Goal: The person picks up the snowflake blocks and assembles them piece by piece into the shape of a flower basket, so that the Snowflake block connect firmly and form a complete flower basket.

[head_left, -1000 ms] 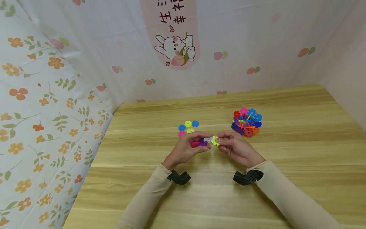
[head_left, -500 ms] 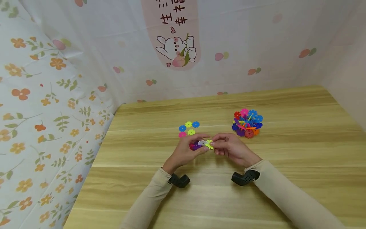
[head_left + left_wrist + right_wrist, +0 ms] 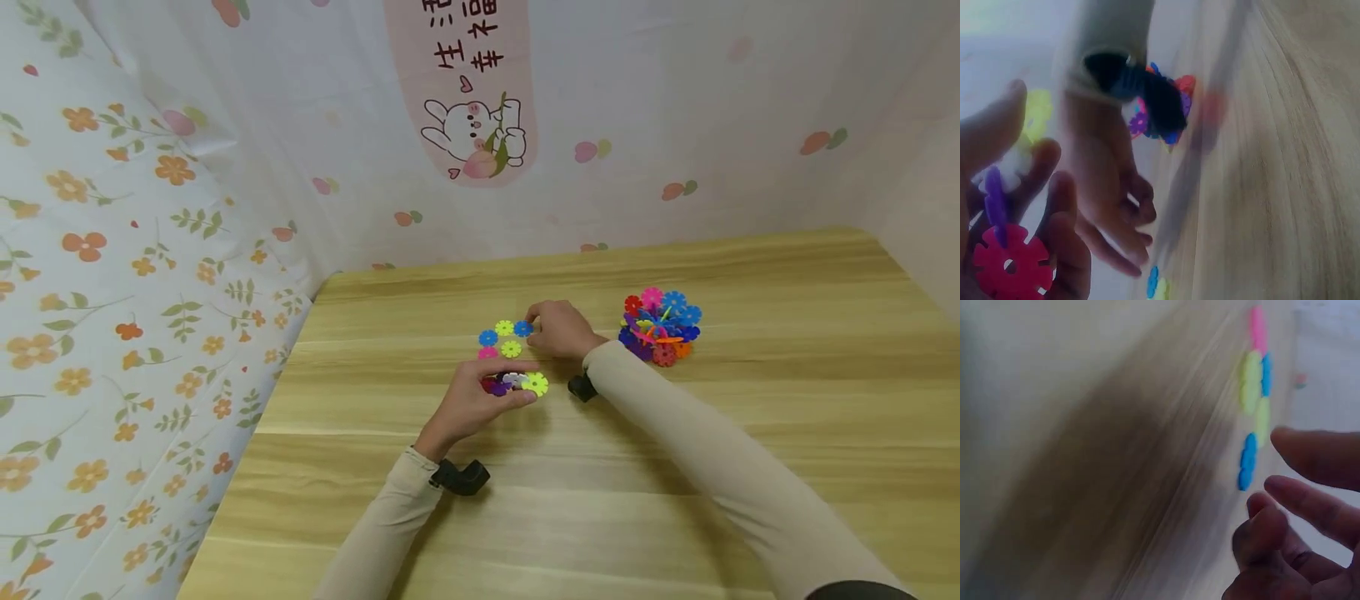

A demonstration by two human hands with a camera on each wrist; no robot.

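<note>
My left hand (image 3: pixel 467 406) holds a short chain of joined plastic snowflake discs between thumb and fingers. In it are a yellow disc (image 3: pixel 536 384), a white disc (image 3: pixel 514 381), a purple disc (image 3: pixel 996 203) standing edge-on and a pinkish-red disc (image 3: pixel 1012 265). My right hand (image 3: pixel 562 330) is at a loose blue disc (image 3: pixel 522 328); in the right wrist view its thumb and fingers are apart, with nothing between them. Beside that blue disc lie yellow discs (image 3: pixel 504 327), another blue disc (image 3: pixel 488 337) and a pink disc (image 3: pixel 487 353), partly behind my left hand.
A ball-like cluster of many-coloured joined discs (image 3: pixel 660 327) stands on the wooden table (image 3: pixel 600 517), right of my right hand. A printed cloth (image 3: pixel 360 125) hangs behind the table and along its left side. Each wrist wears a black camera mount (image 3: pixel 461 477).
The right hand has let go of the yellow disc, which is now joined to the white one in the left hand. It has moved away and up-left to the loose discs.
</note>
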